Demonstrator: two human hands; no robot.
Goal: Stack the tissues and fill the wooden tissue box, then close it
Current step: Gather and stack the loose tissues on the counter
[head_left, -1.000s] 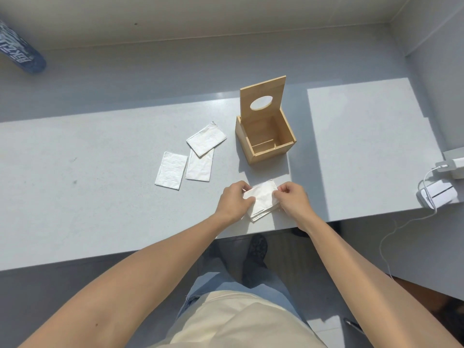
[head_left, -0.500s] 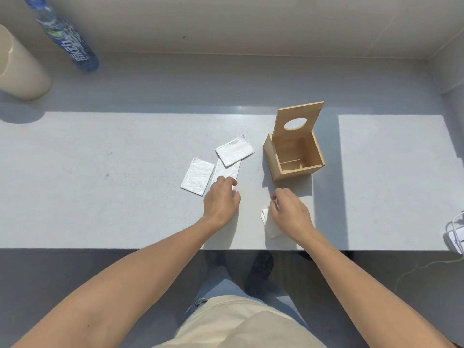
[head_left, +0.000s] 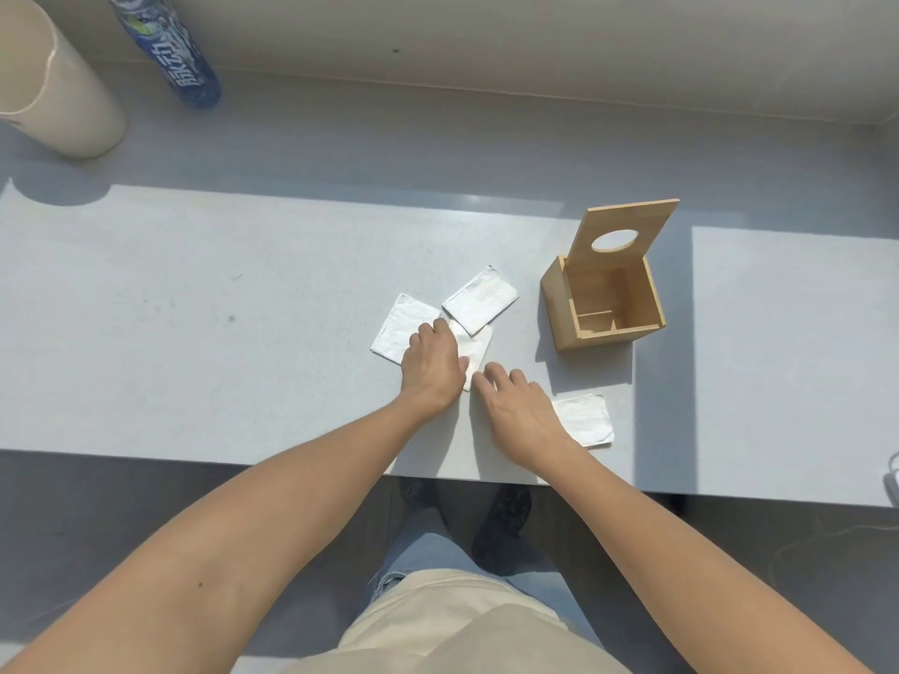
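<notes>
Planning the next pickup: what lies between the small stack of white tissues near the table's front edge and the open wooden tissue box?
Nothing: in the head view, only bare grey tabletop, partly shadowed, separates the tissue stack from the wooden box.

1. Hard, bright daylight falls on the grey table [head_left: 243,294]; the far strip beyond it lies in shade.
2. The wooden tissue box [head_left: 603,304], beyond and right of the hands, casts a sharp dark shadow toward the near edge.
3. The white tissues [head_left: 479,304] just past the left hand [head_left: 433,362] glare, their texture nearly washed out.
4. Straight edges bow at the frame's borders; focus is crisp throughout.
</notes>
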